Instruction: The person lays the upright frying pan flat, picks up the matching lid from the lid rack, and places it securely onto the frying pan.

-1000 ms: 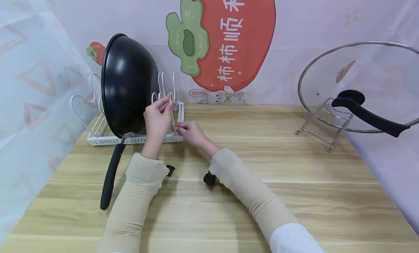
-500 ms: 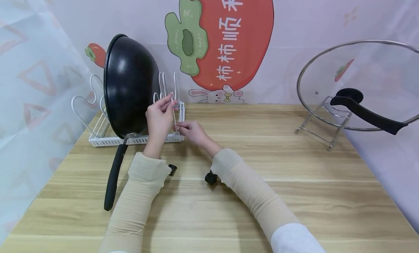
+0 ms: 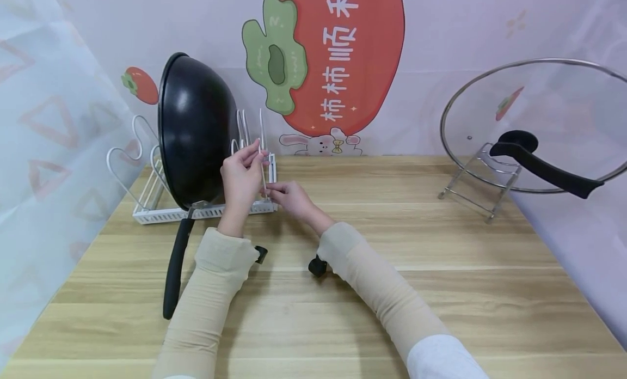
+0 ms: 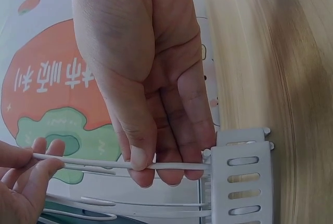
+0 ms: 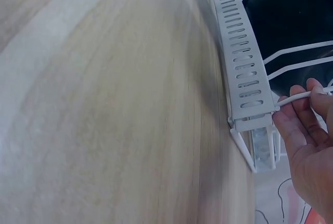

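Note:
A white wire divider (image 3: pixel 263 175) stands at the right end of a white pan rack (image 3: pixel 166 215). My left hand (image 3: pixel 241 175) pinches its upper part between thumb and fingers. Lower down, close to the rack's slotted rail (image 5: pixel 244 63), my right hand (image 3: pixel 294 199) grips the same wire. In the left wrist view the right hand's thumb (image 4: pixel 139 154) presses the wire against the fingers behind it. A black wok (image 3: pixel 196 128) lies on its side in the rack, left of my hands, its black handle (image 3: pixel 177 270) reaching out toward the front.
Other white wire dividers (image 3: pixel 242 126) stand behind my left hand, and more (image 3: pixel 124 156) rise left of the wok. A large glass lid (image 3: pixel 470 107) with a black handle leans in a small metal stand (image 3: pixel 480 188) at the right. The wooden table (image 3: pixel 392 292) meets a printed wall cloth.
Both hands keep hold of the wire divider in nearly the same place. The head view has shifted slightly; the wok and its handle appear a little farther right, the lid farther left.

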The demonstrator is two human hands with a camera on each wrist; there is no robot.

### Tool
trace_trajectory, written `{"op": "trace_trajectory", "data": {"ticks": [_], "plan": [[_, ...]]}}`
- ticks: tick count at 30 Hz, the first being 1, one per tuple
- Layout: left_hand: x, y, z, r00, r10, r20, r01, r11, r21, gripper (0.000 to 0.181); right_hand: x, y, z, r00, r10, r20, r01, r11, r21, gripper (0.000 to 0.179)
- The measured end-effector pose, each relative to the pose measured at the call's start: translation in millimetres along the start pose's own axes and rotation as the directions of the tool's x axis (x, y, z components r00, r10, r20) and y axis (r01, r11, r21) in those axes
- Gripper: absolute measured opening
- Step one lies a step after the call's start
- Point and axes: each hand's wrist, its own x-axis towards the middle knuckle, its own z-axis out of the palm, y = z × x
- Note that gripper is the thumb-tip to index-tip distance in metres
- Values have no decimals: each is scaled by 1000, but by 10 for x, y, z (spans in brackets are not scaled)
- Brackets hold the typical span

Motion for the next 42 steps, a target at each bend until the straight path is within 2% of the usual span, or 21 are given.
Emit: {"op": "trace_trajectory", "data": {"ticks": [21, 31, 42], "plan": [[3, 6, 105, 1000, 13, 2, -13, 1000, 2, 34, -12, 24, -67, 1000, 1, -13, 0, 998, 70, 28], [-11, 14, 148, 999, 37, -19, -37, 999, 1, 32, -41, 27, -111, 1000, -1, -7, 1, 999, 46, 28], [-14, 1, 201, 1000, 8, 3, -8, 1000, -20, 34, -63, 31, -170, 1000, 17, -15, -17, 999, 29, 29]]}}
